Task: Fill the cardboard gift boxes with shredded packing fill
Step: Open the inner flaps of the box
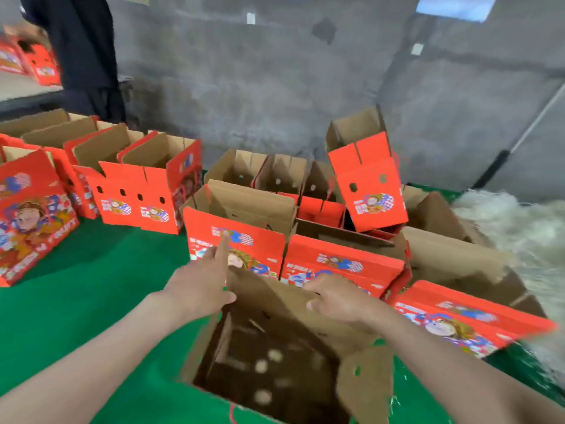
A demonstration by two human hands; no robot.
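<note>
My left hand (198, 286) lies released against the open box (269, 368); my right hand (339, 298) grasps its twelve-o'clock flap (275, 298).

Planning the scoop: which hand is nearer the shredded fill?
Right. The right hand is on the far flap of the open box, fill to its right; left hand is farther left.

My left hand (198, 289) reaches forward with its index finger straight, pointing at the front of the red printed gift box (266, 249) just beyond it. My right hand (336, 298) pinches the far flap (269, 298) of the open cardboard gift box (363, 384) beneath both hands. Shredded packing fill (519, 228) is heaped well to the right of my right hand.
</note>
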